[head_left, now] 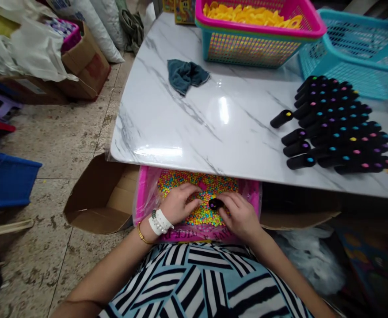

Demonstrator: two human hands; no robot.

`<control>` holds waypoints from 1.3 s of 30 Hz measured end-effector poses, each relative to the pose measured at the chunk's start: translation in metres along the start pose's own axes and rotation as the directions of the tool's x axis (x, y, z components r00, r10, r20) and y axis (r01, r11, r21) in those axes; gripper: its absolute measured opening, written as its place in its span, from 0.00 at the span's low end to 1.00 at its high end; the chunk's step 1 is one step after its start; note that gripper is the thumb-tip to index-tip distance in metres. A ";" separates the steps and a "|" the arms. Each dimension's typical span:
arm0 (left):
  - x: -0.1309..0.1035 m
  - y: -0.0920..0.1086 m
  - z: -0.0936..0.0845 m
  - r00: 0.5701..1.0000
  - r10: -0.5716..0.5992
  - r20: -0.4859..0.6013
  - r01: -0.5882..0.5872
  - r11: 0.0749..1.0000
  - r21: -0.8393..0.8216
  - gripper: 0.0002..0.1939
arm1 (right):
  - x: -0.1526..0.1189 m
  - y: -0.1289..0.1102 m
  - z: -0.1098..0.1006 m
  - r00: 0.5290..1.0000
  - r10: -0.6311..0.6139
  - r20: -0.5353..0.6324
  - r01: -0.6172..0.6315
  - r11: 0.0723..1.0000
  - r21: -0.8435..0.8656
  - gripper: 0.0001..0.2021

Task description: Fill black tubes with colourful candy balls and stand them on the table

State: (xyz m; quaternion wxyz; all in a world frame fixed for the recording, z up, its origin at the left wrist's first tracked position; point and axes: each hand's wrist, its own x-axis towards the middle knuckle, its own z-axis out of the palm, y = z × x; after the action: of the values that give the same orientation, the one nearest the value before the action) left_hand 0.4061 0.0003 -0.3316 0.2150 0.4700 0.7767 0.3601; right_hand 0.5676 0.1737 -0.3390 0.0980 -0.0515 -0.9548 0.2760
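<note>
Many small coloured beads (197,216) fill a pink basket (142,190) lined with clear plastic, on my lap under the table's edge. My right hand (242,214) holds a short black tube (215,203) with a purple dot at its end, low over the beads. My left hand (180,204) rests on the beads to the left of the tube, thumb and fingers apart, with nothing visible between them. Several black tubes (340,123) with coloured dots in their ends lie grouped at the right of the marbled table (214,128).
A dark cloth (185,76) lies on the table. Behind it stand a pink basket (263,28) of yellow pieces, stacked on others, and a blue basket (353,73). Open cardboard (101,198) is below the table's left edge; a blue container (8,179) sits farther left.
</note>
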 end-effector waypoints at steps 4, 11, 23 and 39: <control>0.001 0.003 0.001 0.999 0.012 0.037 -0.012 1.000 0.007 0.10 | -0.005 0.006 0.002 0.998 -0.058 -0.010 0.055 0.972 -0.228 0.14; 0.000 0.001 0.002 0.999 -0.015 0.039 0.013 0.999 0.031 0.10 | -0.008 0.015 0.005 0.996 0.021 -0.091 -0.027 0.997 -0.067 0.13; -0.003 0.003 0.007 0.997 0.046 0.070 -0.046 0.999 0.003 0.10 | -0.005 -0.003 0.008 0.867 0.458 0.197 -0.433 0.496 0.753 0.16; -0.002 0.016 -0.015 0.959 0.284 0.008 -0.284 0.955 0.086 0.09 | -0.006 0.027 -0.085 0.617 0.456 -0.641 -0.404 0.883 0.239 0.13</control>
State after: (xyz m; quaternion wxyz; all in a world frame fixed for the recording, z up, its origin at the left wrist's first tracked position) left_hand 0.4065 -0.0023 -0.3093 0.1386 0.5846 0.7166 0.3544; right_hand 0.5928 0.2390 -0.2841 0.3736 -0.3723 -0.7999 0.2863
